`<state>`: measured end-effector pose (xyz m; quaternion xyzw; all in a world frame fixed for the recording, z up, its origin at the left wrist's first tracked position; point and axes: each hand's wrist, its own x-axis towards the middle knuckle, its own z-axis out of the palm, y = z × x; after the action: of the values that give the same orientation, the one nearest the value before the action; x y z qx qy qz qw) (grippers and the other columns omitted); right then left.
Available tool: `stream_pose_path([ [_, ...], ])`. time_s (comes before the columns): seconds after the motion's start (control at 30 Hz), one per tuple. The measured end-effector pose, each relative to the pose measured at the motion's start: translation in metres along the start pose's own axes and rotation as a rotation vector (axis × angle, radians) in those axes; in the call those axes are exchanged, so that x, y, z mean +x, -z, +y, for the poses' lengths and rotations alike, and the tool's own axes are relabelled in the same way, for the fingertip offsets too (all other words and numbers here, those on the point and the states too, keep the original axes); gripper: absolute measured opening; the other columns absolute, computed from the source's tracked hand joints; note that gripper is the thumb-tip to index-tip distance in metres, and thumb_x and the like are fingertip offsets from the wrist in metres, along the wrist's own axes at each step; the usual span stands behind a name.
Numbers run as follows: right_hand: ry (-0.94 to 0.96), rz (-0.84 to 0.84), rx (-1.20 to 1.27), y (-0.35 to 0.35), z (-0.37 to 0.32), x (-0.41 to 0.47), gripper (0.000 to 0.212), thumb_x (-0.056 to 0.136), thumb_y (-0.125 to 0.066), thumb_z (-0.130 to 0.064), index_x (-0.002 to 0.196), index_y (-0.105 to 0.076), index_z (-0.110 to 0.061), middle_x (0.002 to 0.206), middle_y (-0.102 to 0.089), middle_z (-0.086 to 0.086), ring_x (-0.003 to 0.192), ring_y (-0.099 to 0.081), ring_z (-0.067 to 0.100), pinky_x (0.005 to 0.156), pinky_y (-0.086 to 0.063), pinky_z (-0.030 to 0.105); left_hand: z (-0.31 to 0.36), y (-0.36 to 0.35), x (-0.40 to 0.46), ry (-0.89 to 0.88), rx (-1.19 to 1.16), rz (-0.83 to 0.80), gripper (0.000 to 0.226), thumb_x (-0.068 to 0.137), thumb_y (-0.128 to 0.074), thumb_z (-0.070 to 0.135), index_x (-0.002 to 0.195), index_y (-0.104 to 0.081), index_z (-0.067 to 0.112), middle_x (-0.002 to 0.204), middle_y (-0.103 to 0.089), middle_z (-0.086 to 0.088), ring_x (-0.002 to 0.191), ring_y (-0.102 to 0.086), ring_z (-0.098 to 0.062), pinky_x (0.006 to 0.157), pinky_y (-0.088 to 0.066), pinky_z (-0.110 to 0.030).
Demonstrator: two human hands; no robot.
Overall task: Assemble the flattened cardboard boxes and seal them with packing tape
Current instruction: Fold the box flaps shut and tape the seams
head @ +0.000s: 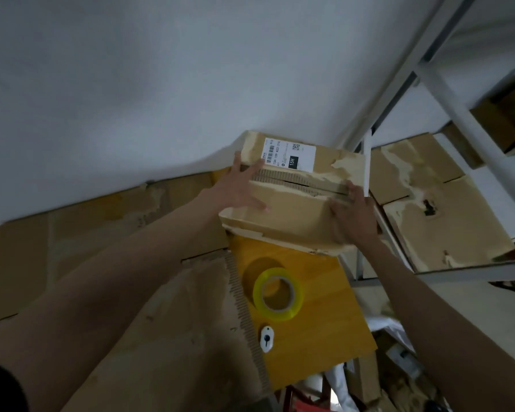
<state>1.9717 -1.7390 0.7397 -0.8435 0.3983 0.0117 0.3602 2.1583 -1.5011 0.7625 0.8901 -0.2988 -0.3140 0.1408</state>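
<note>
Cardboard box (292, 197) at 12 o'clock on the bench (315, 295), flaps held closed.
Left hand (238, 188) spread flat at its 9 o'clock end, right hand (354, 215) flat, fingers together, at the 3 o'clock end. Flap seam runs 9-to-3, untaped. Tape roll (278, 294) sits at 6 o'clock of the box; right hand looks nearer for the reach. Cutter (267, 339) just beyond it.

Box (295, 200) at table (318, 295) far edge; tape roll (278, 293) nearer, cutter (267, 339) nearest; flat cardboard (173, 328) left.
</note>
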Motion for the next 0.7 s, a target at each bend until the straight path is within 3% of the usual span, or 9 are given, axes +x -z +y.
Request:
stream_pose_path([
  [0.07,0.068,0.031,-0.028,0.006,-0.005,0.014,0.047,0.092,-0.062,-0.038,0.132,-0.043,-0.021,0.148,-0.025,0.014,0.122,-0.048,0.043,0.093,-0.043,0.046,0.006,-0.003,-0.002,-0.065,0.193,0.036,0.142,0.054,-0.075,0.082,0.158,0.009,0.034,0.158,0.038,-0.007,0.148,0.024,-0.040,0.118,0.004,-0.061],
  [0.13,0.155,0.040,-0.122,0.012,-0.016,0.033,0.044,0.095,-0.057,-0.035,0.132,-0.043,-0.015,0.159,-0.013,0.013,0.140,-0.027,0.042,0.106,-0.036,0.054,0.016,-0.014,-0.007,-0.130,0.338,0.044,0.153,0.049,-0.069,0.089,0.157,0.015,0.022,0.159,0.037,-0.009,0.146,0.031,-0.038,0.118,0.012,-0.060],
  [0.2,0.198,0.018,-0.228,0.014,-0.029,0.050,0.049,0.098,-0.049,-0.029,0.142,-0.035,-0.010,0.165,-0.006,0.012,0.151,-0.005,0.036,0.116,-0.021,0.061,0.022,-0.030,-0.011,-0.159,0.439,0.046,0.159,0.049,-0.072,0.086,0.154,0.022,0.014,0.159,0.035,-0.012,0.145,0.032,-0.036,0.118,0.014,-0.059],
  [0.27,0.191,-0.032,-0.272,0.014,-0.038,0.061,0.063,0.097,-0.046,-0.027,0.151,-0.019,-0.008,0.164,-0.012,0.011,0.152,0.002,0.031,0.117,-0.012,0.063,0.022,-0.038,-0.012,-0.167,0.517,0.086,0.156,0.054,-0.079,0.075,0.154,0.022,0.010,0.161,0.029,-0.015,0.148,0.027,-0.037,0.120,0.009,-0.061],
  [0.33,0.208,-0.051,-0.319,0.016,-0.039,0.069,0.069,0.096,-0.046,-0.035,0.151,-0.016,-0.006,0.158,-0.025,0.013,0.151,-0.004,0.030,0.117,-0.011,0.061,0.019,-0.033,-0.009,-0.177,0.554,0.119,0.149,0.059,-0.083,0.065,0.156,0.016,0.011,0.164,0.021,-0.015,0.150,0.020,-0.035,0.122,0.002,-0.060],
  [0.43,0.264,0.019,-0.449,0.025,-0.037,0.083,0.065,0.087,-0.050,-0.056,0.135,-0.036,-0.014,0.143,-0.040,0.009,0.139,-0.031,0.031,0.112,-0.027,0.057,0.016,-0.023,-0.005,-0.190,0.596,0.105,0.146,0.059,-0.085,0.061,0.157,0.010,0.012,0.165,0.015,-0.014,0.152,0.012,-0.035,0.123,-0.004,-0.058],
  [0.5,0.258,-0.024,-0.453,0.032,-0.040,0.090,0.063,0.079,-0.057,-0.059,0.127,-0.037,-0.023,0.133,-0.042,0.007,0.128,-0.041,0.032,0.105,-0.036,0.053,0.020,-0.023,-0.005,-0.188,0.621,0.101,0.144,0.060,-0.087,0.055,0.158,0.009,0.010,0.165,0.012,-0.014,0.152,0.009,-0.035,0.123,-0.005,-0.057],
  [0.6,0.218,-0.132,-0.378,0.033,-0.036,0.086,0.068,0.078,-0.060,-0.054,0.134,-0.029,-0.030,0.136,-0.035,0.012,0.127,-0.037,0.037,0.102,-0.040,0.054,0.028,-0.024,-0.008,-0.188,0.644,0.094,0.137,0.065,-0.088,0.042,0.158,0.008,0.008,0.166,0.011,-0.013,0.153,0.008,-0.033,0.124,-0.004,-0.053],
  [0.7,0.195,-0.029,-0.412,0.028,-0.018,0.063,0.076,0.082,-0.055,-0.060,0.142,-0.035,-0.019,0.132,-0.036,0.028,0.123,-0.039,0.044,0.103,-0.035,0.054,0.035,-0.015,-0.010,-0.188,0.643,0.116,0.110,0.083,-0.076,0.027,0.159,0.002,0.014,0.167,0.005,-0.008,0.154,0.002,-0.029,0.125,-0.008,-0.049],
])
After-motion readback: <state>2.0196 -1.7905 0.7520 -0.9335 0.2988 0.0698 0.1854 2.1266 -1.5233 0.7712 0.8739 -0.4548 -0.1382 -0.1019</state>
